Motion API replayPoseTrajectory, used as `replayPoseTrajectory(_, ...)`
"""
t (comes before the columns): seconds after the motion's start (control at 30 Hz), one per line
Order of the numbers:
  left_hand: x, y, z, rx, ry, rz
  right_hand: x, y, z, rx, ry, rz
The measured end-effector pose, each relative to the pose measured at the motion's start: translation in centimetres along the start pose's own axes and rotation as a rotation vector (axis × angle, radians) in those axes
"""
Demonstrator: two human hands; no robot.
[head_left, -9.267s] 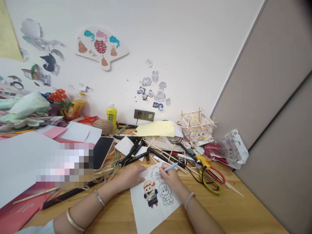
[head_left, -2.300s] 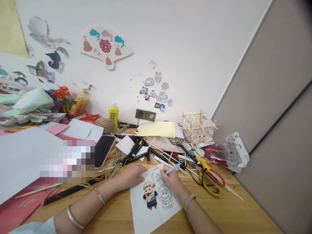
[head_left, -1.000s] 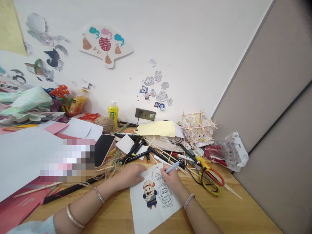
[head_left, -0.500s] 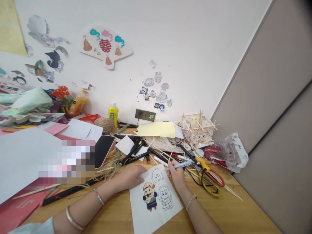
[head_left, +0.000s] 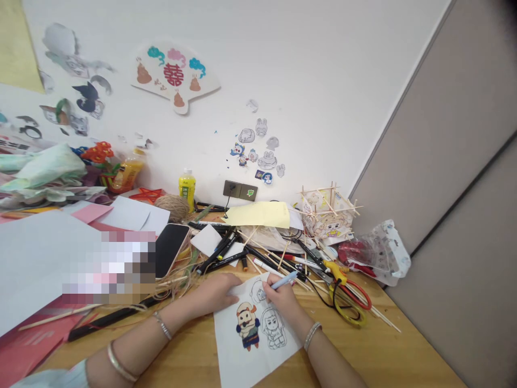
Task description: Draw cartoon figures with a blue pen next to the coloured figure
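Observation:
A white sheet of paper (head_left: 232, 361) lies on the wooden table, bearing a coloured cartoon figure (head_left: 247, 326), an outlined figure beside it and an outlined head above. My right hand (head_left: 281, 296) grips a light blue pen (head_left: 286, 280), its tip at the outlined head. Part of that head is hidden by my fingers. Against the sheet's upper left edge rests my left hand (head_left: 221, 292), flat and holding nothing, its thumb on the paper.
Behind the sheet spread black markers (head_left: 222, 250), wooden sticks and a yellow paper (head_left: 258, 214). Scissors with yellow and red handles (head_left: 349, 296) lie to the right. A phone (head_left: 172, 250), a twine ball (head_left: 173, 206) and papers are at left. A stick frame (head_left: 329, 210) stands by the wall.
My right hand has moved left with the pen, from the sheet's right edge onto the outlined head. My left hand has stayed in place.

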State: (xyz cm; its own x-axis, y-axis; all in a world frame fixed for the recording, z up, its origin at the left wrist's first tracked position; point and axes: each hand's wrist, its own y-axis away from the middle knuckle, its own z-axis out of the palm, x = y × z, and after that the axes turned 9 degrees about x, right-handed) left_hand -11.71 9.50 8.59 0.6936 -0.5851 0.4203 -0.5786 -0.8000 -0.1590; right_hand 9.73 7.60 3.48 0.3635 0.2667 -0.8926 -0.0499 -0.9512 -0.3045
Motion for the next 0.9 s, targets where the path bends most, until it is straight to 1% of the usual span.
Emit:
replayPoseTrajectory(0.2, -0.33, -0.10, 0.30, 0.002, -0.009, 0.004, 0.15, -0.09, -0.05, -0.031, 0.018, 0.012)
replayPoseTrajectory(0.37, -0.36, -0.10, 0.33, 0.008, -0.008, 0.011, 0.29, -0.12, -0.07, -0.031, 0.075, -0.043)
replayPoseTrajectory(0.53, -0.06, -0.02, 0.02, -0.005, 0.005, 0.011, 0.50, -0.10, 0.03, -0.028, 0.050, 0.000)
replayPoseTrajectory(0.67, -0.17, -0.01, 0.10, -0.003, 0.006, 0.018, 0.42, -0.10, 0.01, -0.036, 0.061, -0.019)
replayPoseTrajectory(0.83, -0.49, -0.04, 0.37, 0.005, 0.000, 0.026, 0.41, 0.03, 0.01, -0.037, 0.022, 0.017)
replayPoseTrajectory(0.9, -0.42, -0.03, 0.32, 0.003, 0.001, 0.025, 0.38, 0.08, 0.01, -0.038, 0.030, 0.001)
